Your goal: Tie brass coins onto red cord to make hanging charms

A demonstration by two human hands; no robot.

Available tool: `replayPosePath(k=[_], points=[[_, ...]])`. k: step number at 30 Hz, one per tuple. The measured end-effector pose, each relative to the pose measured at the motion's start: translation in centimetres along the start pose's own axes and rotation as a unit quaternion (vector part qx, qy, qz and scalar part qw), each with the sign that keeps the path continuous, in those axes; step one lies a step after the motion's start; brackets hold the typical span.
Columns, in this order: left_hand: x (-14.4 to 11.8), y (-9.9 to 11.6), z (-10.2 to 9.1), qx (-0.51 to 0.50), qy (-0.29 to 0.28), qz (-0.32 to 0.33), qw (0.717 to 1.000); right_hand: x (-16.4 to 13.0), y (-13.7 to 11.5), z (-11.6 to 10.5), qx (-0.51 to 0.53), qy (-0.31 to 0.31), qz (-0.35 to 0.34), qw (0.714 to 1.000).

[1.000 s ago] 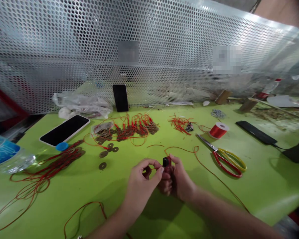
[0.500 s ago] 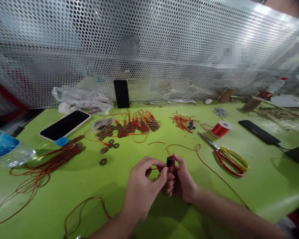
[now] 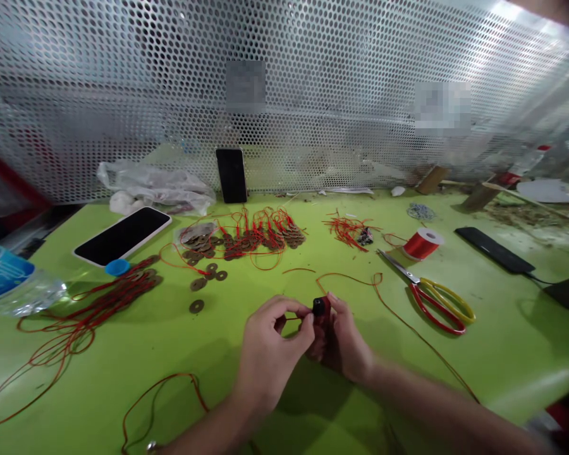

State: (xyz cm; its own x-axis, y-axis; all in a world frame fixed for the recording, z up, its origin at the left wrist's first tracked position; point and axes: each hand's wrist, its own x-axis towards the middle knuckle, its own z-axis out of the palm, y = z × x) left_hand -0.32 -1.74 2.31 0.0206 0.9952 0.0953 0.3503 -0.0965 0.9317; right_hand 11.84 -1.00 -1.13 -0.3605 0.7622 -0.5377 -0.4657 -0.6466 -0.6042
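Note:
My right hand is wrapped round a small dark red lighter with a black top, held upright above the table. Close by on its left, my left hand pinches a thin red cord between thumb and forefinger, near the lighter's top. Whether a flame burns there I cannot tell. A longer stretch of red cord runs from behind the hands across the table to the right. Another loop of cord lies by my left forearm.
Round holed coins with red cords lie mid-table; a strung bundle lies left. Scissors, a red thread spool and cord scraps are right. Phones, a bottle and a perforated metal screen surround.
The lighter has shifted slightly left and tilted, so its black top faces me more. My left hand has moved slightly left, still pinching the cord.

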Motion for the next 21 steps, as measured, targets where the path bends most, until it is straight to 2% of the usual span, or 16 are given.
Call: replayPosePath(k=[9, 11, 14, 17, 21], points=[[0.0, 0.0, 0.1, 0.0, 0.015, -0.005, 1.0, -0.2, 0.1, 0.1, 0.007, 0.01, 0.001, 1.0], [0.1, 0.1, 0.1, 0.001, 0.014, -0.004, 1.0, -0.2, -0.1, 0.0, 0.01, -0.008, 0.012, 1.0], [0.0, 0.3, 0.0, -0.005, 0.004, 0.004, 1.0, 0.0, -0.4, -0.5, 0.022, -0.114, 0.072, 0.991], [-0.2, 0.6, 0.0, -0.018, -0.01, 0.014, 1.0, 0.4, -0.4, -1.3, 0.064, -0.231, 0.127, 0.962], [-0.5, 0.9, 0.0, -0.025, -0.012, 0.022, 0.999, 0.7, -0.2, -1.8, 0.122, -0.318, 0.152, 0.928]])
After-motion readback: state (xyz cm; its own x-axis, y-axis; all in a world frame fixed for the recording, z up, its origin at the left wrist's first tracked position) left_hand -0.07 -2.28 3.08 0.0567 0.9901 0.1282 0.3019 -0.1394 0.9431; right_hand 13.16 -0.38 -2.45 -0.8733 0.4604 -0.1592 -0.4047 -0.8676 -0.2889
